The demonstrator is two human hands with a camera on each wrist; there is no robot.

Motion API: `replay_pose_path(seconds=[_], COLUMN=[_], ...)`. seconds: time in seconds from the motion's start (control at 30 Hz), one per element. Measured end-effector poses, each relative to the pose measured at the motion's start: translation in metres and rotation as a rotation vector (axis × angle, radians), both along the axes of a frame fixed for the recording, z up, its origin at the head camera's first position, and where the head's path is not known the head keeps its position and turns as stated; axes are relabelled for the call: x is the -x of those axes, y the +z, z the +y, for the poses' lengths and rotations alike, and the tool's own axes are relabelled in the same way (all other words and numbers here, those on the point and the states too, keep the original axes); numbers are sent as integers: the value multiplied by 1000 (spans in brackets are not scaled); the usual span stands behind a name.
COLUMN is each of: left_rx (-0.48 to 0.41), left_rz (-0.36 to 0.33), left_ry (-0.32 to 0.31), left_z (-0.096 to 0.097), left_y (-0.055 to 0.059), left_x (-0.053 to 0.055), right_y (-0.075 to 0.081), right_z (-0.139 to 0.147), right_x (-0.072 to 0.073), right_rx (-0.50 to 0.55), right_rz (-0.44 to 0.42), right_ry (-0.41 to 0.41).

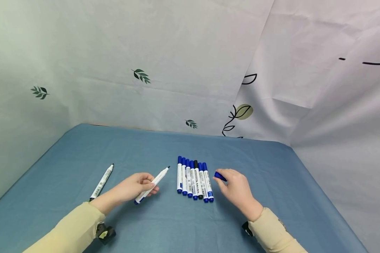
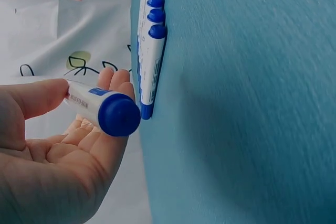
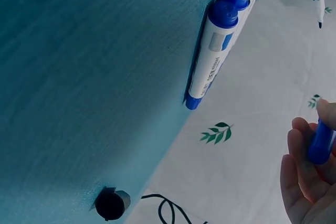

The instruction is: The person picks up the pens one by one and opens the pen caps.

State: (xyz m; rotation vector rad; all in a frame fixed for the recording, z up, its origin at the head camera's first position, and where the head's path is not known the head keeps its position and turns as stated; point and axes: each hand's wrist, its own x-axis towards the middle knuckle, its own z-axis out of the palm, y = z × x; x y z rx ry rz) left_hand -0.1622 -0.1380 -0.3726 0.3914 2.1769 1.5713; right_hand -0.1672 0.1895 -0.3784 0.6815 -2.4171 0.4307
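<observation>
My left hand (image 1: 140, 187) pinches an uncapped whiteboard marker (image 1: 158, 178) between thumb and fingers, its bare dark tip angled up to the right. The blue end (image 2: 120, 115) of this marker faces the left wrist camera. My right hand (image 1: 237, 188) holds a blue marker cap (image 1: 220, 176) between thumb and fingertips, to the right of a row of capped markers. In that row lie several blue-capped markers (image 1: 179, 177) side by side, plus a black-capped marker (image 1: 197, 180). The right wrist view also shows the blue cap (image 3: 321, 142) in the fingers.
Left of my left hand lies another uncapped marker (image 1: 102, 181) with a black end, partly behind the forearm. A black cap (image 3: 112, 204) rests on the blue cloth-covered table (image 1: 177, 225) in the right wrist view. White patterned fabric (image 1: 164, 63) hangs behind the table.
</observation>
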Motion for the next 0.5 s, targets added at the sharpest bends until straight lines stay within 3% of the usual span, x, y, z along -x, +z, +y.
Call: replay_pose_path(seconds=[0.27,0.5], left_rx=[40,246], left_rz=[-1,105], left_ry=[18,107], left_z=[-14,-30], left_y=[6,8], left_x=[-1,-3], right_y=[-1,-3], right_z=[1,1], right_x=[-2,-4], right_rx=[2,6], right_rz=[-40,-63], right_ry=[-6,1])
